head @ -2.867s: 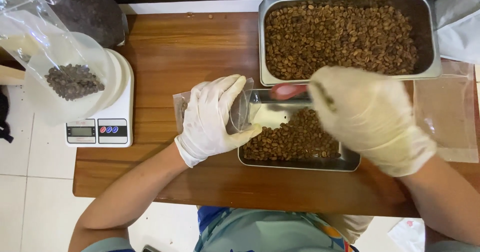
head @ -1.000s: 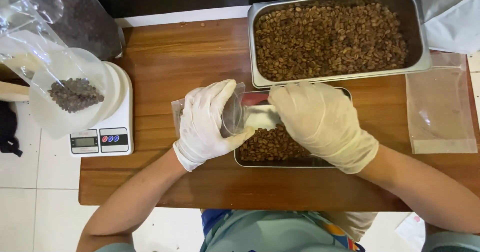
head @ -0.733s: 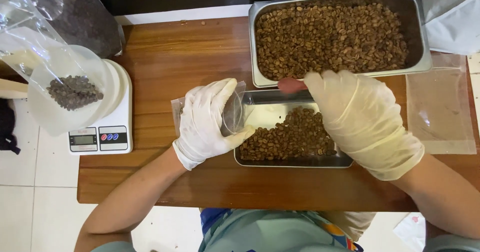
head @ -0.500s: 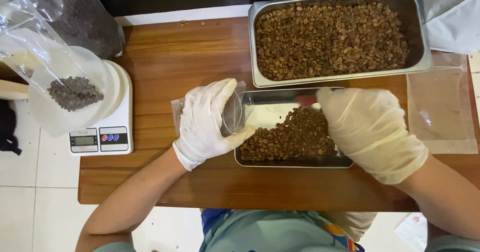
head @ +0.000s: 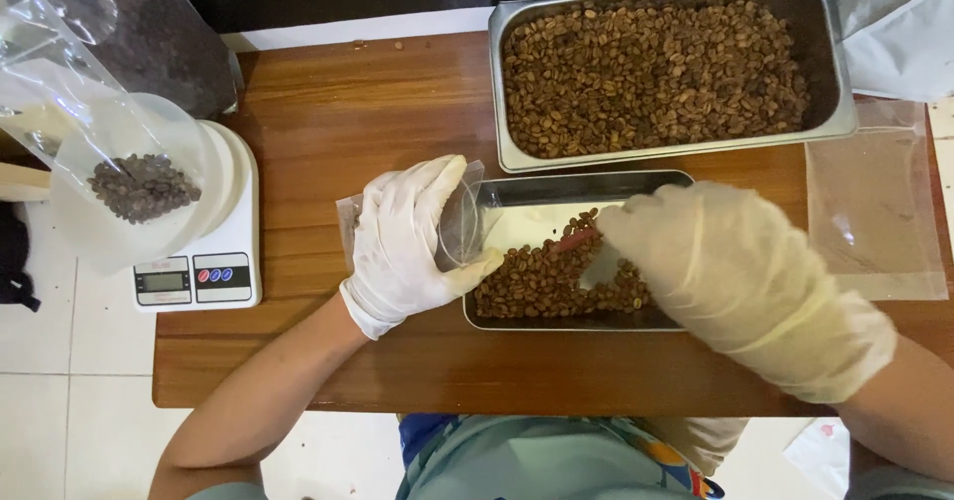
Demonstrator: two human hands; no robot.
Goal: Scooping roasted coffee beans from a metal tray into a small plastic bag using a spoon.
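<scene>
Closest to the camera, both hands are in pale disposable gloves over the near edge of the wooden desk. The left hand has its fingers curled around the mouth of a small clear plastic bag, propping it open right at the left end of the small steel tray. The bag looks pretty much empty from here, so the filling has barely got going, as far as I can judge.

The right hand sits over the same tray, fingers pressed together and curled down around what looks like a small scoop with a reddish handle. Only a bit of it shows, so I can't tell exactly how it's gripped. It's down in the coffee beans, which are bunched toward the near side of the tray, leaving the far left part bare metal.

Off to the right, another flat clear bag lies empty on the desk. To the left, a white digital scale carries a bowl lined with a bag holding a small heap of dark beans.

Farthest back, the big steel pan is loaded with beans, so plenty is left to portion out.
</scene>
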